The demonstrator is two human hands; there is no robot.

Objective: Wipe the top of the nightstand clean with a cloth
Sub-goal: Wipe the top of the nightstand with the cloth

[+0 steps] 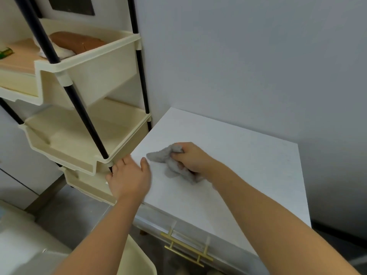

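Observation:
The white nightstand top [248, 165] fills the middle and right of the head view, set against a grey wall. A crumpled grey cloth [168, 161] lies on its left half. My right hand [191, 157] is closed around the cloth and presses it onto the surface. My left hand [129, 177] rests at the nightstand's left edge, fingers spread and holding nothing, with the thumb on the top. Part of the cloth is hidden under my right hand.
A cream tiered shelf rack [85, 124] with black poles stands tight against the nightstand's left side; a brown item [79, 42] lies on its upper tray. A gold drawer handle [186, 249] sits on the nightstand front. A cream seat [137, 261] is below.

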